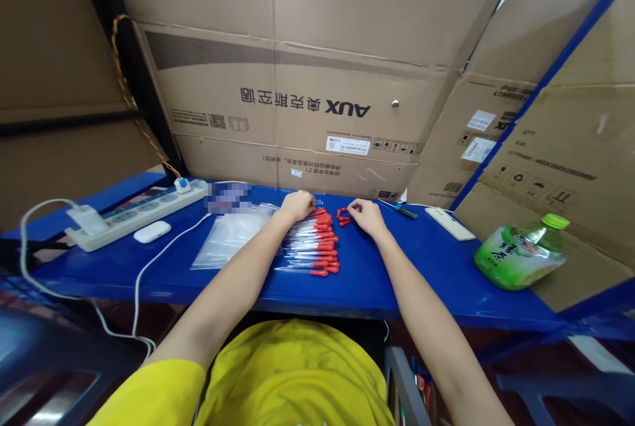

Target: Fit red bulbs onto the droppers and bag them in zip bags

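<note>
Red-tipped tubes (303, 249): rowed on the counter (431, 280); likely light, slick, brittle; best gripped by red ends (328, 247).
Left hand (297, 205): curled at the row, hold unclear.
Right hand (368, 215): bent over loose red caps (344, 222), hold unclear.

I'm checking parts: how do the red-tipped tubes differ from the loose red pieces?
The red-tipped tubes have clear shafts; the loose red pieces show none. The tubes form a long row; the pieces, a small cluster by the right hand. Both show red and lie on the blue table.
</note>
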{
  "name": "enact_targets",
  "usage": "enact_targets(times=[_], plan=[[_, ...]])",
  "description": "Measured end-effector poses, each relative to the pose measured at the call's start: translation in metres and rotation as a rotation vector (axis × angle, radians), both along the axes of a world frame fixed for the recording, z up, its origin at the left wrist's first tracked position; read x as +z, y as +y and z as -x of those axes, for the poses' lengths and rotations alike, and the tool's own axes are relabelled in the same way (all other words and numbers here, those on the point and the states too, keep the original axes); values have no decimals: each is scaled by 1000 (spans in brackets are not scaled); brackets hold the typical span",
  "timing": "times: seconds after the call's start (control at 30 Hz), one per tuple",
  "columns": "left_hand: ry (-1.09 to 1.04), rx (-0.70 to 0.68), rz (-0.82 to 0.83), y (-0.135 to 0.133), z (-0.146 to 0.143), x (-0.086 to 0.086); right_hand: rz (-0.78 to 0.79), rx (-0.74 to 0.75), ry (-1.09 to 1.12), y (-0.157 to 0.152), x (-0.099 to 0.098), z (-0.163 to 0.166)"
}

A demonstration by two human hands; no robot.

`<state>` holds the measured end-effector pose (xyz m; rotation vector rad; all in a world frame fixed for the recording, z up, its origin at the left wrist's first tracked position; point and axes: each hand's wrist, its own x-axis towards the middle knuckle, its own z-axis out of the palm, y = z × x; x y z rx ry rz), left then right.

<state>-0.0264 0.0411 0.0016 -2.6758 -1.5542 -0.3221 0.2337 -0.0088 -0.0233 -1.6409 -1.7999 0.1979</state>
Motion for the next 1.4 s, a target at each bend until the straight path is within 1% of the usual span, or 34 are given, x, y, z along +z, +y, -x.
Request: enact_targets(times=[0.2, 0.3, 0.37, 0.47, 0.53, 0.67, 0.73, 0.87, 1.03, 1.13, 1.23, 1.4], plan=[[-23, -5, -36, -1, -1, -3, -78, -27, 99, 1, -1, -1], [-97, 8, -74, -2, -2, -2, -104, -43, 180, 3, -1, -1], [-180, -13, -78, -2, -5, -1, -122, 1, 291, 4, 0, 2], [-335, -117, -82, -2, -12, -2, -139, 122, 517, 2, 2, 9], [-431, -198, -99, -2, -19, -3, -145, 175, 626, 1, 4, 14], [-476, -374, -131, -7, -29, -4, -160, 241, 695, -5, 11, 24], [-474, -407, -137, -11, -31, -2, -172, 271, 695, -8, 13, 27], [-523, -401, -112, -21, -35, 3, -219, 296, 703, -13, 17, 31], [-569, -345, -65, -29, -42, 6, -296, 262, 698, -16, 22, 33], [-588, -341, -58, -30, -44, 6, -327, 253, 695, -17, 24, 33], [-597, -340, -64, -32, -45, 7, -317, 273, 717, -18, 25, 34], [-556, -313, -85, -33, -43, 9, -247, 285, 721, -19, 25, 34]])
